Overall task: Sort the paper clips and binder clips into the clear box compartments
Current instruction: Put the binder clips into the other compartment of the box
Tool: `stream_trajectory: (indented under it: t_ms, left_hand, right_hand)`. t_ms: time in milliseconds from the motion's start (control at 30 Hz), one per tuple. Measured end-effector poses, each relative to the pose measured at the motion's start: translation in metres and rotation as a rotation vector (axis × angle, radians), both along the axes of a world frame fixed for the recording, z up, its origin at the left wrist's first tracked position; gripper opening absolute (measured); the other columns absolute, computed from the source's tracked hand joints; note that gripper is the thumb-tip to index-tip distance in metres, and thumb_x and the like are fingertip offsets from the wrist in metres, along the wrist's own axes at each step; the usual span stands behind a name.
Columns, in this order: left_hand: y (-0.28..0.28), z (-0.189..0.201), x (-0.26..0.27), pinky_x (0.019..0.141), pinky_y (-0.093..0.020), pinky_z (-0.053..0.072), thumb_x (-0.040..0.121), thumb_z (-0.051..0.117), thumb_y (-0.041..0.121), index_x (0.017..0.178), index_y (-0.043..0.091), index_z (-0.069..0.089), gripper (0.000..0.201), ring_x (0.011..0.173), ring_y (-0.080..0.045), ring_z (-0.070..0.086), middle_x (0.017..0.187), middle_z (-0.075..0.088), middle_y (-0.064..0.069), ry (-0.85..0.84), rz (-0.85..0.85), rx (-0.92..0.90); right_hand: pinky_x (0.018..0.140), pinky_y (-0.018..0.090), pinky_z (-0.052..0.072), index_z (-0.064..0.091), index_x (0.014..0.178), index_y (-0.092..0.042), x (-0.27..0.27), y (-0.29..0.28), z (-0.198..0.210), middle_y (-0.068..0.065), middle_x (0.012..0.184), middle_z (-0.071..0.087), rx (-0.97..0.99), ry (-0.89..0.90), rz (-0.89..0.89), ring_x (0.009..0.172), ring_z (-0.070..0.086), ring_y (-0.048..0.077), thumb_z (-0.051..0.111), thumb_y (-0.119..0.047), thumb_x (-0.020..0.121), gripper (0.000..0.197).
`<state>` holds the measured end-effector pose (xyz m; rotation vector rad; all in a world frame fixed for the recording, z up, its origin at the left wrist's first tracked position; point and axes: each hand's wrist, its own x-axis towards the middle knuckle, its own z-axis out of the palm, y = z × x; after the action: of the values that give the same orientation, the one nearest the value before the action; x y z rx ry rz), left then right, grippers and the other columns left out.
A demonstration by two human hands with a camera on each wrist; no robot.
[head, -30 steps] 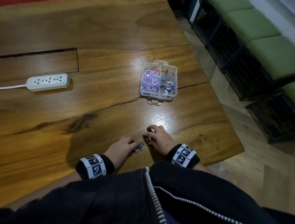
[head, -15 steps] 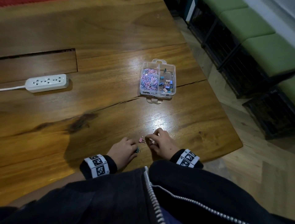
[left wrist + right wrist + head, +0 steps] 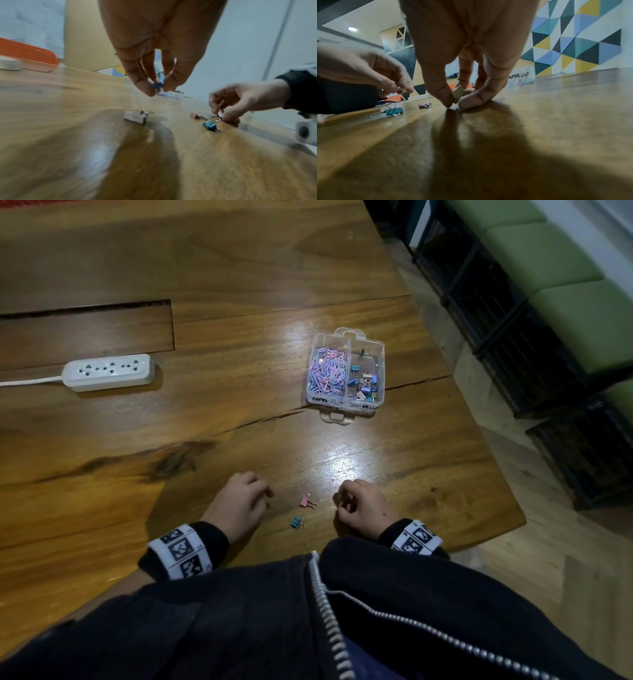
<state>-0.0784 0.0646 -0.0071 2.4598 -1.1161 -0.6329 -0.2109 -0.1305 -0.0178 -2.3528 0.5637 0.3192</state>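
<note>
Head view, my left hand point(image 3: 239, 501): fingers curled, low over the wooden table point(image 3: 102, 446) near its front edge; from up here I cannot tell what they hold.
Head view, my right hand point(image 3: 363, 505): also curled, knuckles up, well apart from the left.
Head view, loose clips: a pink binder clip point(image 3: 307, 502) and a blue binder clip point(image 3: 296, 523) lie on the wood between my hands, near each other but not touching.
Head view, clear box point(image 3: 346, 405): farther back, lid off; paper clips point(image 3: 326, 371) heaped in its left compartment, binder clips point(image 3: 363, 383) in its right.
Head view, power strip point(image 3: 108, 372): white, far left.

Left wrist view, my left hand point(image 3: 157, 44): thumb and fingertips point(image 3: 144, 86) pinch a small dark blue binder clip point(image 3: 157, 85) above the table.
Left wrist view, table: a pale binder clip point(image 3: 136, 118) lies below my fingers; the view is blurred.
Left wrist view, my right hand point(image 3: 240, 100): pinching something small just beside the blue binder clip point(image 3: 210, 125).

Right wrist view, my right hand point(image 3: 467, 51): thumb and fingers pinch a beige binder clip point(image 3: 458, 94) right at the table surface.
Right wrist view, beyond: blue binder clip point(image 3: 393, 111) and pink binder clip point(image 3: 425, 105) lie left; clear box point(image 3: 521, 77) stands behind.
</note>
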Motion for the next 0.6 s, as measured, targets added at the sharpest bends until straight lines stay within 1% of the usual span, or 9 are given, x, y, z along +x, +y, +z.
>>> stream_trajectory:
  t_ms: [67, 167, 200, 267, 333, 400, 467, 533, 600]
  left_hand:
    - [0.009, -0.002, 0.004, 0.092, -0.02, 0.034, 0.092, 0.047, 0.016, 0.116, 0.021, 0.061, 0.028, 0.113, -0.014, 0.041, 0.128, 0.05, 0.002, 0.003, -0.048, 0.074]
    - [0.018, -0.009, 0.0, 0.099, -0.026, 0.037, 0.097, 0.039, 0.026, 0.13, 0.025, 0.05, 0.035, 0.119, -0.018, 0.037, 0.14, 0.04, 0.002, -0.062, -0.207, 0.21]
    - [0.022, -0.011, -0.002, 0.099, -0.028, 0.038, 0.097, 0.038, 0.027, 0.133, 0.025, 0.047, 0.037, 0.12, -0.019, 0.037, 0.142, 0.039, 0.001, -0.082, -0.227, 0.233]
    - [0.029, -0.017, -0.004, 0.098, -0.031, 0.041, 0.096, 0.043, 0.019, 0.135, 0.022, 0.046, 0.039, 0.12, -0.023, 0.04, 0.142, 0.04, -0.003, -0.102, -0.225, 0.226]
    - [0.033, -0.022, -0.004, 0.094, -0.033, 0.045, 0.093, 0.05, 0.012, 0.129, 0.018, 0.054, 0.037, 0.116, -0.026, 0.046, 0.137, 0.047, -0.008, -0.12, -0.202, 0.191]
    - [0.035, -0.023, -0.002, 0.091, -0.033, 0.046, 0.092, 0.051, 0.015, 0.12, 0.015, 0.061, 0.03, 0.112, -0.025, 0.049, 0.132, 0.051, -0.008, -0.121, -0.173, 0.181]
    - [0.035, -0.022, 0.003, 0.091, -0.032, 0.044, 0.093, 0.05, 0.02, 0.114, 0.013, 0.065, 0.027, 0.108, -0.024, 0.049, 0.128, 0.052, -0.007, -0.088, -0.164, 0.18]
    - [0.033, -0.019, 0.008, 0.092, -0.031, 0.044, 0.091, 0.051, 0.023, 0.11, 0.013, 0.066, 0.027, 0.105, -0.021, 0.05, 0.123, 0.052, -0.006, -0.052, -0.17, 0.187]
    - [0.03, -0.016, 0.01, 0.094, -0.032, 0.044, 0.088, 0.052, 0.023, 0.106, 0.014, 0.067, 0.025, 0.103, -0.02, 0.05, 0.118, 0.052, -0.005, -0.031, -0.163, 0.178]
  right_hand:
    - [0.061, 0.009, 0.032, 0.053, 0.081, -0.014, 0.001, -0.002, -0.001, 0.0, 0.084, 0.052, 0.0, -0.009, 0.006, 0.078, 0.047, 0.013, 0.059, -0.009, 0.08, 0.008]
    - [0.07, 0.014, 0.039, 0.06, 0.086, -0.006, 0.004, -0.006, 0.001, 0.004, 0.09, 0.06, -0.001, -0.024, 0.013, 0.081, 0.05, 0.012, 0.059, -0.008, 0.082, 0.005]
    - [0.068, 0.011, 0.038, 0.061, 0.087, -0.006, 0.006, -0.008, 0.002, 0.001, 0.089, 0.059, 0.018, -0.021, 0.003, 0.079, 0.049, 0.009, 0.059, -0.007, 0.082, 0.005]
    - [0.064, 0.007, 0.035, 0.063, 0.086, -0.01, 0.011, -0.016, 0.006, -0.009, 0.083, 0.054, 0.076, -0.003, -0.053, 0.077, 0.047, 0.003, 0.059, -0.006, 0.083, 0.006]
    - [0.063, 0.01, 0.036, 0.06, 0.081, -0.017, 0.022, -0.026, 0.013, -0.012, 0.079, 0.052, 0.145, 0.018, -0.126, 0.08, 0.05, 0.006, 0.059, -0.007, 0.083, 0.01]
    - [0.065, 0.012, 0.039, 0.058, 0.081, -0.02, 0.038, -0.041, 0.025, -0.01, 0.08, 0.054, 0.141, -0.026, -0.166, 0.082, 0.053, 0.011, 0.059, -0.007, 0.083, 0.013]
    - [0.071, 0.017, 0.044, 0.061, 0.088, -0.013, 0.057, -0.056, 0.045, -0.005, 0.082, 0.056, 0.124, -0.114, -0.219, 0.082, 0.055, 0.013, 0.058, -0.005, 0.084, 0.009]
    - [0.077, 0.021, 0.047, 0.062, 0.095, -0.005, 0.078, -0.072, 0.063, 0.001, 0.089, 0.059, 0.127, -0.206, -0.293, 0.084, 0.056, 0.015, 0.058, -0.005, 0.084, 0.012]
    - [0.082, 0.023, 0.048, 0.061, 0.099, -0.003, 0.096, -0.086, 0.072, 0.006, 0.095, 0.06, 0.1, -0.267, -0.34, 0.088, 0.057, 0.017, 0.057, -0.007, 0.085, 0.015]
